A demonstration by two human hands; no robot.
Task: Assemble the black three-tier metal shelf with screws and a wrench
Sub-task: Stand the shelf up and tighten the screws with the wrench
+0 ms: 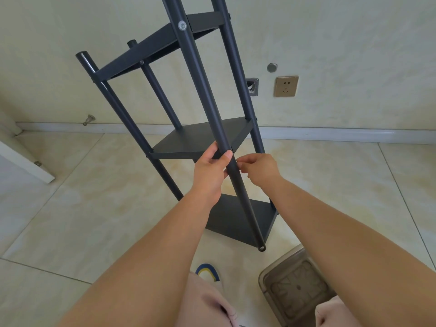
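No readable text, brand, number or sign is showing anywhere. The round screw cap (182, 25) on the shelf post is showing only a blurred embossed mark, and the wall socket (286, 86) is bearing no lettering that can be made out.

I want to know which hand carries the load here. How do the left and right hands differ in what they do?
The left hand wraps around the near black pole, thumb across its front; the right hand only pinches at the pole's side with its fingertips. The left comes from the pole's left, the right from its right. Both meet the pole beside the middle shelf.
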